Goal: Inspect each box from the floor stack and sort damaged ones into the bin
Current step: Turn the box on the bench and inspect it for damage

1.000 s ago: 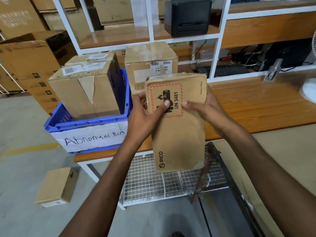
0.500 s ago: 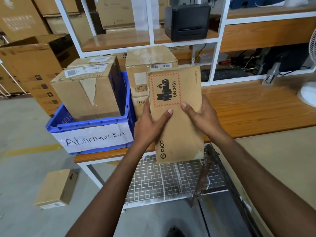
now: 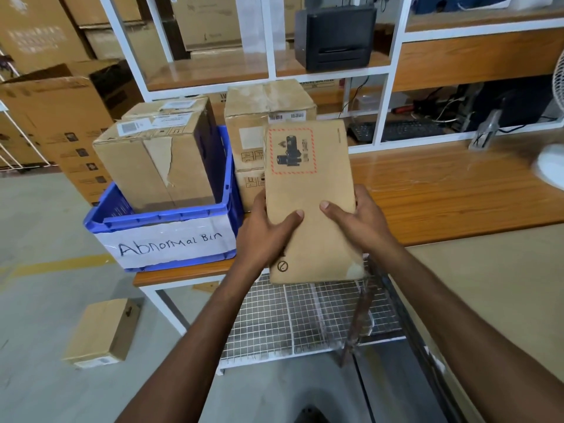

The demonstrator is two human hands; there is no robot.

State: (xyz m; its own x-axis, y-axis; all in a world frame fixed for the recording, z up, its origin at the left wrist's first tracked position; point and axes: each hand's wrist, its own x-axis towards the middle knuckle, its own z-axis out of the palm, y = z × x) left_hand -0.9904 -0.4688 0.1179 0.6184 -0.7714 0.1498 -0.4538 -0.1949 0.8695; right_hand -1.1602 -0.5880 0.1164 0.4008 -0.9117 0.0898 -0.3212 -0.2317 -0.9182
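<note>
A flat brown box [image 3: 308, 190] with a red-bordered battery label stands upright in front of me, its lower right corner scuffed white. My left hand [image 3: 264, 233] grips its left edge, thumb across the front. My right hand [image 3: 357, 221] grips its right edge the same way. To the left, the blue bin [image 3: 171, 221] marked "Abnormal Bin" sits on the wooden table [image 3: 442, 193] and holds two cardboard boxes [image 3: 155, 166], the front one with torn tape. One small box [image 3: 102, 332] lies on the floor at lower left.
Two stacked cardboard boxes [image 3: 265, 117] stand on the table behind the held box. A wire mesh shelf [image 3: 305, 319] runs under the table. A black printer [image 3: 335, 35] sits on the white shelving, a keyboard [image 3: 396, 131] below it. A white fan [image 3: 552, 166] is at the right edge.
Both hands have slid down the box toward its lower half, and the box has risen and moved slightly toward the stacked boxes on the table.
</note>
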